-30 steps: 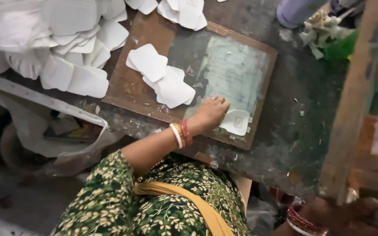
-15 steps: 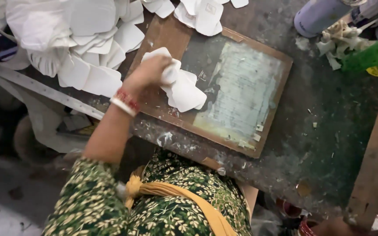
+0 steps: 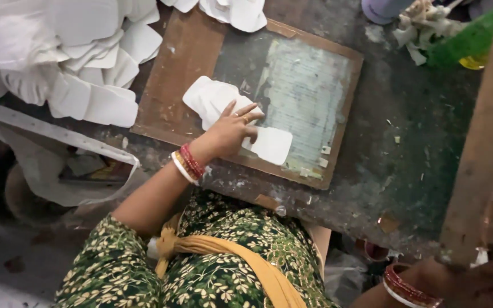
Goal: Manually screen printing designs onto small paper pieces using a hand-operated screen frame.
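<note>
My left hand, with bangles at the wrist, lies over a small stack of white rounded cut pieces on a wooden-framed board. Its fingers hold one white piece flat against the board's grey-green plate, near the front edge. My right hand is at the bottom right corner, closed around the lower end of a slanted wooden bar; only part of that hand shows.
A big heap of white cut pieces fills the far left, with more behind the board. A green container and crumpled scraps sit far right on the dark, littered worktable. A white sack hangs at the left.
My left hand went from the board's front edge to the stack of pieces, then came back right with one white piece onto the plate. The view shifted slightly.
</note>
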